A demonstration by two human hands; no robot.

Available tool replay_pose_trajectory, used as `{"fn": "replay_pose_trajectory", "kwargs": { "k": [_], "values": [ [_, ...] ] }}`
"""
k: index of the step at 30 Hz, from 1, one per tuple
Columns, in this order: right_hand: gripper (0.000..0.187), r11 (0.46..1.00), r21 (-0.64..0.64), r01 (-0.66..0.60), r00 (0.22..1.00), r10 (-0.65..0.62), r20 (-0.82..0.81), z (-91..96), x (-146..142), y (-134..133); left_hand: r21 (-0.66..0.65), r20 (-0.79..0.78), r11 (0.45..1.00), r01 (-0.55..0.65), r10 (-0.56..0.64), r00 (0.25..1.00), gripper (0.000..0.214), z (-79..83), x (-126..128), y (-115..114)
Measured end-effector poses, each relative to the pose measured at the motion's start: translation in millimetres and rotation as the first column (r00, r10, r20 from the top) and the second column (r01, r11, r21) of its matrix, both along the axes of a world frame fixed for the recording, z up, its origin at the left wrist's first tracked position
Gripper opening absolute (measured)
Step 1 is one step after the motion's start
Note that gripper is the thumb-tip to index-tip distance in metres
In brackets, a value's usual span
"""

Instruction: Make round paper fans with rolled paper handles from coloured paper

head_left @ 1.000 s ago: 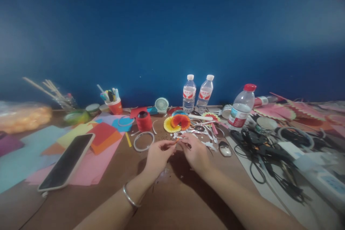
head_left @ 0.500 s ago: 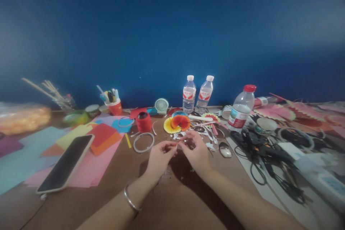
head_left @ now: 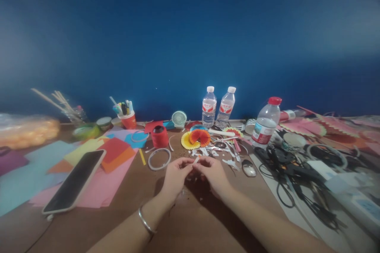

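We are pinching a small white paper strip (head_left: 196, 159) between the fingertips of our left hand (head_left: 175, 175) and right hand (head_left: 212, 173). Both are curling nearly closed on it, hovering just above the brown wooden table (head_left: 190, 221), near the yellow-and-orange pleated paper fans (head_left: 196, 138).

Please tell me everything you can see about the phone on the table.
The phone is a flat slab with a dark, unlit screen and a pale rim. It lies screen up and slantwise on pink paper, its far end reaching a red sheet. A small pale part shows under its near end; I cannot tell what. It lies left of the left hand, apart from it.
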State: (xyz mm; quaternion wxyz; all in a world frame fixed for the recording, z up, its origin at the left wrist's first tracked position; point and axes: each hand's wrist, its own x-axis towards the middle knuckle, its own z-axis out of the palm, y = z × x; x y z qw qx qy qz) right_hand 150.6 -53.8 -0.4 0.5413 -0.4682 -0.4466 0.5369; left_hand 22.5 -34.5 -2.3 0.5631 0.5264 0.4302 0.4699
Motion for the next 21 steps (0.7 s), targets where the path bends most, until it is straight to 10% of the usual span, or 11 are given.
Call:
{"fn": "replay_pose_trajectory", "kwargs": {
  "k": [17, 21],
  "values": [
    [0.017, 0.972, 0.006, 0.236, 0.915, -0.220, -0.337, 3.3, 15, 12, -0.024, -0.063, 1.000, 0.005, -0.007, 0.998, 0.019, 5.4, 2, -2],
    [0.021, 0.994, 0.029, 0.109, 0.986, -0.105, -0.128, 5.0, 17, 10, -0.089, 0.012, 0.996, 0.004, -0.003, 1.000, 0.024, -0.5, 2, 1]
  ]
}}
